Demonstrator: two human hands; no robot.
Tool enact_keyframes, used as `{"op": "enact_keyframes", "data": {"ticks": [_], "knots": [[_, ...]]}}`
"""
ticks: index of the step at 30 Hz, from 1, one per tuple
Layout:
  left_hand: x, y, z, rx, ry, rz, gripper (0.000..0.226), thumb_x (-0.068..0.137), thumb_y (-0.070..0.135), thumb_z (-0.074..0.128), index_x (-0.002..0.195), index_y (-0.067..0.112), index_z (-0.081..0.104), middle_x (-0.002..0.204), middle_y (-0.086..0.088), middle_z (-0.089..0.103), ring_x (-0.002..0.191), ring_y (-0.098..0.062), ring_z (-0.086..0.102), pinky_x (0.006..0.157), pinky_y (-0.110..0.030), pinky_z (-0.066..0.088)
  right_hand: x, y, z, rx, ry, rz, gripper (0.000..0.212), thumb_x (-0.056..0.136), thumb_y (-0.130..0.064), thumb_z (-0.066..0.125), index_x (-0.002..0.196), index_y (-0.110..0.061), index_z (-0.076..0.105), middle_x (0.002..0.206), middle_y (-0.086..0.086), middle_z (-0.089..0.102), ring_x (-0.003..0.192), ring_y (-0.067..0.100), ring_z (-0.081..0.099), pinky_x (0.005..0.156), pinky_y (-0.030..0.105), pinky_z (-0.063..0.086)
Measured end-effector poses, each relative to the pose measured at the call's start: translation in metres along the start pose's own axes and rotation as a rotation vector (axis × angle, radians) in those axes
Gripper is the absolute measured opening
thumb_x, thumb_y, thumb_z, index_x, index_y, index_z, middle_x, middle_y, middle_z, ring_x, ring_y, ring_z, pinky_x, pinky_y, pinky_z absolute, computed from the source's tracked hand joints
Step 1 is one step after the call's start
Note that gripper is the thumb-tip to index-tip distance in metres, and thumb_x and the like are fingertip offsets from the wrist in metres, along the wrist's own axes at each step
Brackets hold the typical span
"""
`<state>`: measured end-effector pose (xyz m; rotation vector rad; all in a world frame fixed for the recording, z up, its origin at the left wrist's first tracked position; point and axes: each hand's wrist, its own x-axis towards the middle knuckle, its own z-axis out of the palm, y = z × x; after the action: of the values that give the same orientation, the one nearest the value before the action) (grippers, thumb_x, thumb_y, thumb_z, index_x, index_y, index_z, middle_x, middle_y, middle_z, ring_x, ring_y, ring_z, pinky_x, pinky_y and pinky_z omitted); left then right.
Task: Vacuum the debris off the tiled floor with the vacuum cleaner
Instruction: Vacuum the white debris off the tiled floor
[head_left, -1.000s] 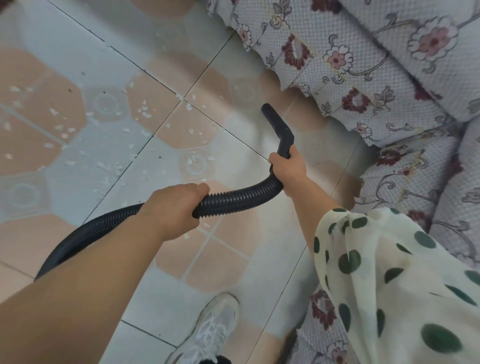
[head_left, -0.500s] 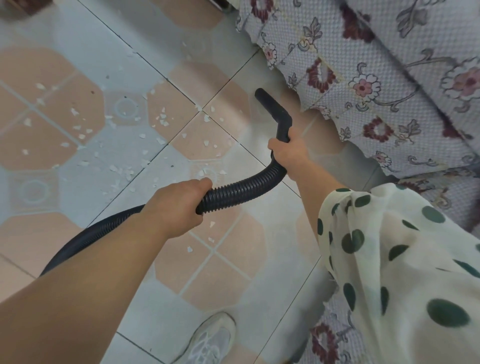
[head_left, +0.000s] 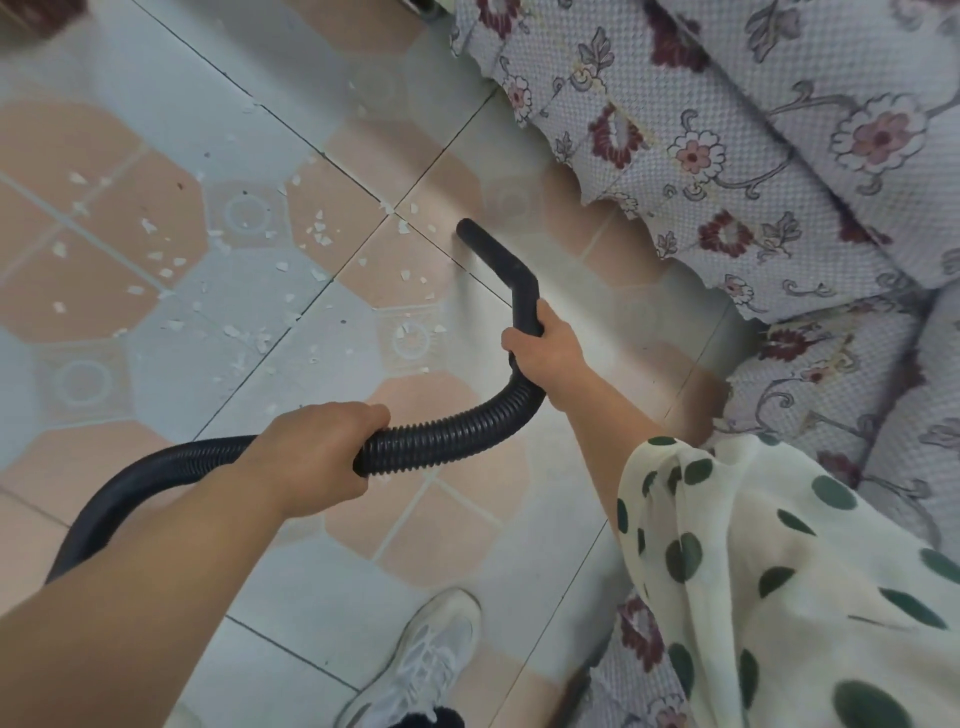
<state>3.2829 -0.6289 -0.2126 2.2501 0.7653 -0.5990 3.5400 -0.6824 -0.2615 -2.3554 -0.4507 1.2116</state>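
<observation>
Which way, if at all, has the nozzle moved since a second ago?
Yes: the nozzle has shifted left, toward the grout crossing and debris, away from the floral cover.

Bright, soft daylight, even across floor (head_left: 171, 88); no hard shadows. Milky sheen on tiles right of centre, washing out pattern there. Faint shade under scalloped edge of sofa cover (head_left: 779, 171). Hose (head_left: 452, 436) throws barely any shadow. Top-left corner dim. Wide-angle bend: grout lines bow, left arm (head_left: 130, 597) swells huge at bottom edge. Sleeve (head_left: 779, 597) soft, dots smeared toward lower-right corner. Overall slightly hazy, fine detail smoothed.
</observation>
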Motion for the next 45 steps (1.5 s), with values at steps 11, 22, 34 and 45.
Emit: {"op": "enact_keyframes", "data": {"ticks": [11,22,34,45], "knots": [[-0.033,-0.004,0.003,0.028,-0.031,0.022,0.02,0.077,0.021,0.058,0.088,0.029,0.042,0.075,0.007,0.05,0.068,-0.011,0.048,0.054,-0.027,0.036,-0.042,0.028,0.009,0.154,0.072,0.117,0.026,0.081,-0.017,0.06,0.104,-0.014,0.049,0.092,0.008,0.054,0.074,0.025,0.053,0.061,0.031,0.048],[-0.067,-0.017,0.012,0.051,-0.049,0.064,0.022,0.079,0.026,0.058,0.091,0.03,0.04,0.077,0.007,0.052,0.072,-0.016,0.054,0.056,-0.029,0.037,-0.072,0.042,0.025,0.211,0.071,0.165,0.022,0.079,-0.016,0.06,0.099,-0.013,0.051,0.091,0.012,0.055,0.073,0.027,0.054,0.073,0.043,0.056],[-0.113,-0.047,0.025,0.12,-0.092,0.063,0.019,0.078,0.026,0.056,0.084,0.031,0.039,0.072,0.007,0.051,0.07,-0.013,0.052,0.052,-0.026,0.032,-0.108,0.034,0.075,0.067,-0.035,0.084,0.038,0.082,-0.021,0.061,0.118,-0.016,0.051,0.098,0.009,0.058,0.091,0.034,0.063,0.084,0.053,0.057],[-0.129,-0.035,0.032,0.127,-0.105,0.162,0.023,0.079,0.025,0.056,0.08,0.031,0.033,0.074,0.006,0.05,0.07,-0.015,0.052,0.055,-0.028,0.035,-0.148,0.064,0.065,0.191,0.054,0.245,0.048,0.079,-0.016,0.062,0.126,-0.01,0.054,0.1,0.013,0.059,0.077,0.026,0.059,0.069,0.039,0.055]]}}
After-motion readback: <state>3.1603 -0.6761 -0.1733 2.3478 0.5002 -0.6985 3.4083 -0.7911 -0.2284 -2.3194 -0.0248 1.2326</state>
